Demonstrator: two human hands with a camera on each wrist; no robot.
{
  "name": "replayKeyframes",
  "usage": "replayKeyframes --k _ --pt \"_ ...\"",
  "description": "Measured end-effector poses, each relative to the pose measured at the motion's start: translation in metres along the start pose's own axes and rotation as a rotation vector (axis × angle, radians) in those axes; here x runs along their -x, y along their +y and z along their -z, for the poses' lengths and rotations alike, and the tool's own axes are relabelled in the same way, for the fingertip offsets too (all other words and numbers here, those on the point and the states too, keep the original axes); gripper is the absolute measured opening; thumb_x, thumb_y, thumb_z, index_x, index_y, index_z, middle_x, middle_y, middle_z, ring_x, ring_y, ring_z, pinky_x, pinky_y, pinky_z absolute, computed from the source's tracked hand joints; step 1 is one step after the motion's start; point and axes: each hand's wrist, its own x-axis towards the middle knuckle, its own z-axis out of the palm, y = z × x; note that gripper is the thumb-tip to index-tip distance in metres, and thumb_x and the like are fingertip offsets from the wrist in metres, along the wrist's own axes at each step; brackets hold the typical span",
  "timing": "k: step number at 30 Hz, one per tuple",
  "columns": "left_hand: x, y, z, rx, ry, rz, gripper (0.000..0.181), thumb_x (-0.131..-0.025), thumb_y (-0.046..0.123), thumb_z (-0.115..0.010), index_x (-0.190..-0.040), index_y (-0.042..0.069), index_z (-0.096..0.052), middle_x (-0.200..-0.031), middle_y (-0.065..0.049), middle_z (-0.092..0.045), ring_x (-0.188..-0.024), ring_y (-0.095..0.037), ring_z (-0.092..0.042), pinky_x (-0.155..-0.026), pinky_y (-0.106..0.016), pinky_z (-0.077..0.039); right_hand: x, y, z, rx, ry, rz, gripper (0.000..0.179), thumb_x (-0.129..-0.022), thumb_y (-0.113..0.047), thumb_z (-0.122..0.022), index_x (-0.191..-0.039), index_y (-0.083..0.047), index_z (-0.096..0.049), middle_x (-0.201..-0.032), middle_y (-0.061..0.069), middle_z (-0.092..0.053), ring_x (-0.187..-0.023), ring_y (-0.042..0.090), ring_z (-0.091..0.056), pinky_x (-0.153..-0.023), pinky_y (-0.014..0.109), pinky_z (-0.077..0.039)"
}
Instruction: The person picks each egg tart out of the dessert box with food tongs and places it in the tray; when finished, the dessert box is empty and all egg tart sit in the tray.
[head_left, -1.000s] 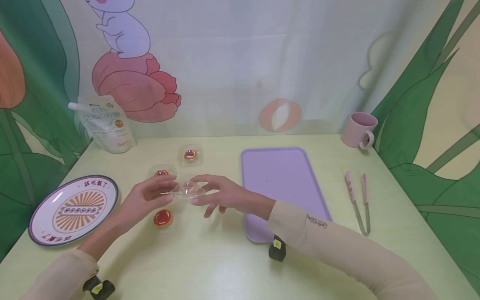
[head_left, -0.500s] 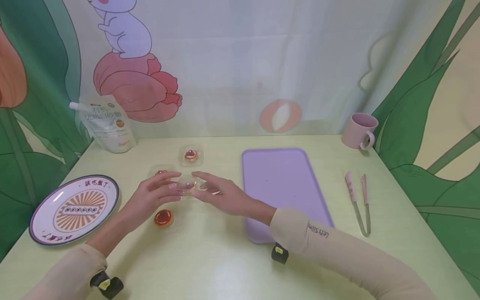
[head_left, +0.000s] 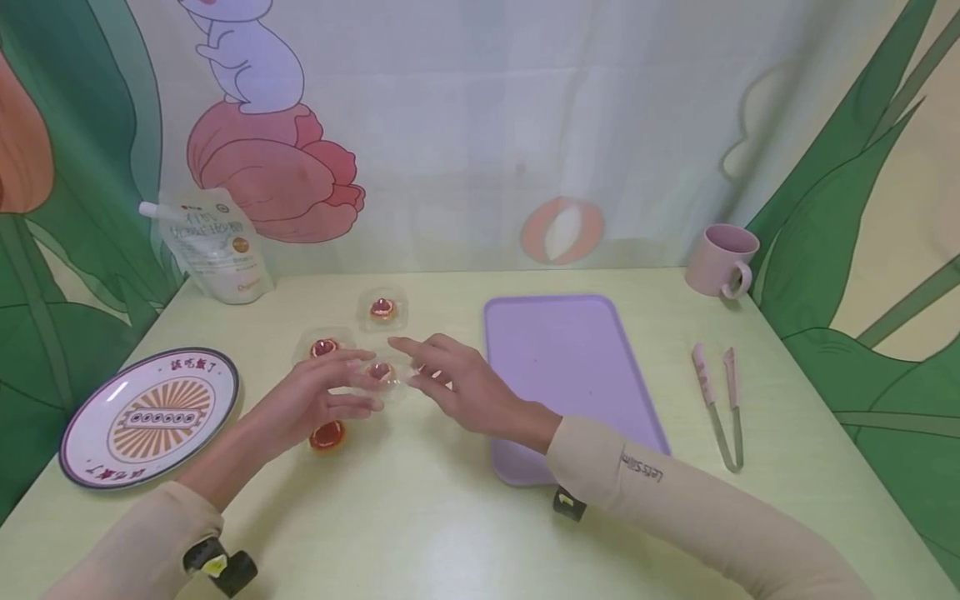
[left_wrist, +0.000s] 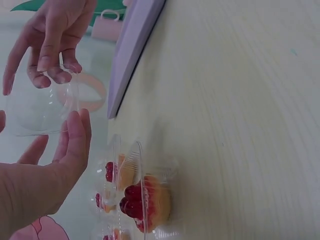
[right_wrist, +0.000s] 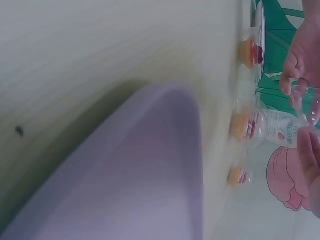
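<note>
A clear plastic lid [left_wrist: 37, 107] is held above the table between both hands. My left hand [head_left: 303, 408] holds its left side with thumb and fingers. From the right, my right hand [head_left: 472, 387] grips the other edge with bent fingers. Through the lid in the head view shows a small red-topped tart [head_left: 381, 372]. Nearby sit a tart at the back [head_left: 382, 308], another tart [head_left: 324, 347] behind my left fingers and a front tart [head_left: 327, 435], partly covered by my left hand. Clear plastic packs surround tarts in the left wrist view.
Left of my arm lies a white patterned plate [head_left: 225, 392]. A purple tray [head_left: 570, 358] is right of the hands, partly under my right forearm. Tongs [head_left: 718, 417] and a pink mug [head_left: 720, 262] are at the right; a spouted pouch [head_left: 221, 250] stands back left.
Both hands have shifted slightly right with the clear lid between them. The right hand's fingers have drawn closer together. The tarts and tray have stayed in place.
</note>
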Motion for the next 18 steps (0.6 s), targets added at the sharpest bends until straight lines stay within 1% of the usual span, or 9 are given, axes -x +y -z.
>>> replayKeyframes --k 2,4,5,7,9,11,14,16,18 --pt "-0.0014 0.0003 -0.0006 0.004 0.006 0.032 0.06 -0.104 0.04 -0.045 -0.148 0.002 -0.034 -0.136 -0.008 -0.059 -0.107 -0.023 -0.071 -0.095 -0.035 -0.055 0.0007 0.002 -0.0001 -0.005 0.024 0.042 0.048 -0.096 -0.008 -0.064 -0.143 -0.011 -0.055 -0.094 0.003 -0.061 -0.086 0.013 -0.063 -0.075 0.018 -0.051" --pt "-0.0019 0.0007 -0.0012 0.017 0.008 0.063 0.058 -0.103 0.044 -0.045 -0.147 0.006 -0.037 -0.14 -0.012 -0.055 -0.108 -0.025 -0.071 -0.095 -0.036 -0.055 0.0009 0.0035 -0.0005 -0.014 0.043 0.065 0.048 -0.094 -0.004 -0.066 -0.141 -0.008 -0.056 -0.089 0.004 -0.06 -0.083 0.014 -0.064 -0.076 0.017 -0.052" --pt "-0.0019 0.0007 -0.0013 0.02 0.006 0.075 0.058 -0.103 0.045 -0.045 -0.146 0.007 -0.038 -0.141 -0.015 -0.052 -0.108 -0.025 -0.071 -0.095 -0.036 -0.055 0.0006 0.0039 -0.0008 -0.025 0.054 0.063 0.048 -0.093 -0.003 -0.067 -0.139 -0.007 -0.057 -0.087 0.004 -0.06 -0.081 0.014 -0.064 -0.075 0.016 -0.053" --pt "-0.0011 0.0007 -0.0014 0.008 -0.002 0.091 0.059 -0.104 0.047 -0.045 -0.147 0.008 -0.038 -0.141 -0.017 -0.051 -0.106 -0.025 -0.072 -0.094 -0.035 -0.056 0.0 0.0043 -0.0015 -0.08 0.072 0.025 0.048 -0.091 0.0 -0.067 -0.138 -0.004 -0.058 -0.082 0.007 -0.061 -0.076 0.016 -0.066 -0.075 0.017 -0.055" --pt "0.0001 0.0004 -0.0014 -0.004 -0.007 0.1 0.061 -0.104 0.046 -0.047 -0.15 0.007 -0.037 -0.137 -0.017 -0.054 -0.102 -0.024 -0.073 -0.092 -0.034 -0.056 -0.0004 0.0037 -0.0021 -0.175 0.083 -0.06 0.049 -0.09 0.004 -0.067 -0.138 -0.002 -0.058 -0.08 0.01 -0.062 -0.074 0.019 -0.069 -0.072 0.02 -0.058" --pt "0.0008 -0.0001 -0.0012 -0.015 -0.017 0.096 0.061 -0.104 0.041 -0.048 -0.152 0.004 -0.035 -0.135 -0.015 -0.055 -0.099 -0.023 -0.074 -0.09 -0.033 -0.057 0.0001 0.0024 -0.0025 -0.3 0.09 -0.178 0.051 -0.089 0.006 -0.066 -0.138 -0.002 -0.057 -0.08 0.013 -0.062 -0.07 0.021 -0.07 -0.069 0.025 -0.06" --pt "0.0015 -0.0005 -0.001 0.019 -0.009 0.101 0.058 -0.104 0.032 -0.052 -0.152 0.003 -0.035 -0.128 -0.009 -0.061 -0.094 -0.023 -0.075 -0.087 -0.033 -0.058 0.0011 0.0001 -0.0027 -0.476 0.09 -0.335 0.054 -0.088 0.009 -0.064 -0.14 -0.003 -0.055 -0.084 0.014 -0.06 -0.07 0.02 -0.071 -0.069 0.036 -0.061" --pt "0.0017 -0.0008 -0.0011 0.038 0.0 0.1 0.055 -0.104 0.026 -0.053 -0.151 0.004 -0.036 -0.124 -0.006 -0.063 -0.092 -0.023 -0.076 -0.085 -0.033 -0.058 0.0013 -0.0013 -0.0025 -0.562 0.089 -0.403 0.055 -0.089 0.009 -0.063 -0.141 -0.003 -0.054 -0.086 0.012 -0.059 -0.069 0.016 -0.071 -0.071 0.04 -0.062" --pt "0.0026 -0.0013 -0.0012 0.034 0.02 0.097 0.055 -0.103 0.023 -0.056 -0.152 0.008 -0.036 -0.119 -0.003 -0.066 -0.089 -0.023 -0.076 -0.084 -0.032 -0.058 0.0012 -0.0021 -0.0019 -0.622 0.086 -0.439 0.056 -0.089 0.011 -0.062 -0.142 -0.002 -0.052 -0.087 0.011 -0.059 -0.068 0.014 -0.07 -0.072 0.042 -0.062"
